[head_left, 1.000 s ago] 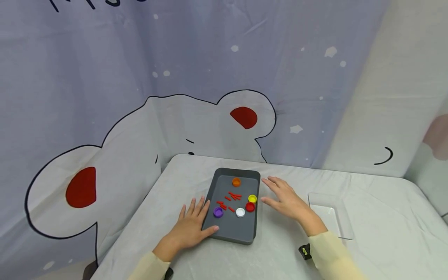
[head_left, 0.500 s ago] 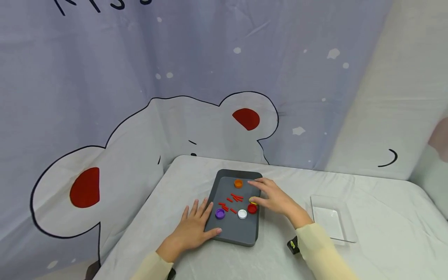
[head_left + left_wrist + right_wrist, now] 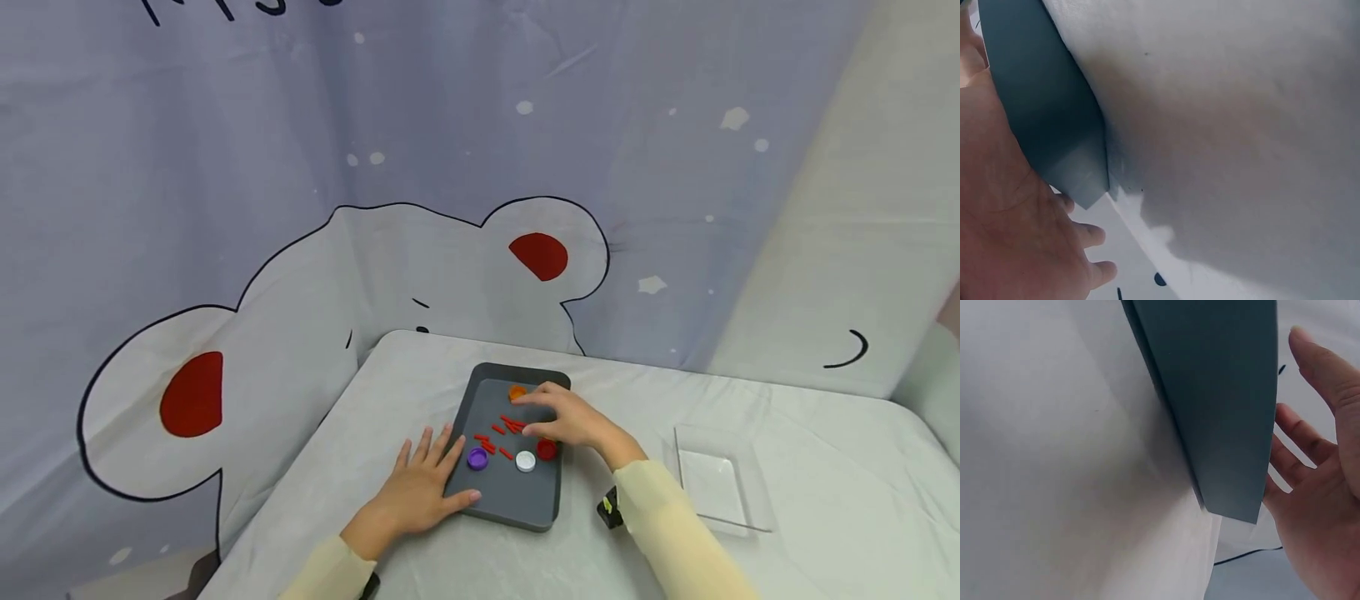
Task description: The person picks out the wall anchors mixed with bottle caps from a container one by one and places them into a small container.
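Note:
A dark grey tray (image 3: 510, 504) lies on the white-covered table, holding several short red sticks (image 3: 513, 424) and small round caps: orange (image 3: 516, 392), red (image 3: 547, 450), white (image 3: 525, 461) and purple (image 3: 477, 458). My left hand (image 3: 416, 492) rests at the tray's left edge, fingers spread, thumb over the near left rim. Over the right side of the tray reaches my right hand (image 3: 573, 417), thumb and fingers apart around the red sticks, with the fingertips close to the orange cap. It hides the yellow cap. Both wrist views show the tray's outer wall (image 3: 1047, 106) beside each palm.
A clear plastic box (image 3: 761, 492) stands on the table right of the tray. A black device (image 3: 609, 508) sits at the right wrist. Behind the table hangs a printed curtain (image 3: 450, 267) with a bear drawing.
My right hand has moved left from beside the tray to over it, covering the yellow cap and part of the orange one. The left hand stays at the tray's edge.

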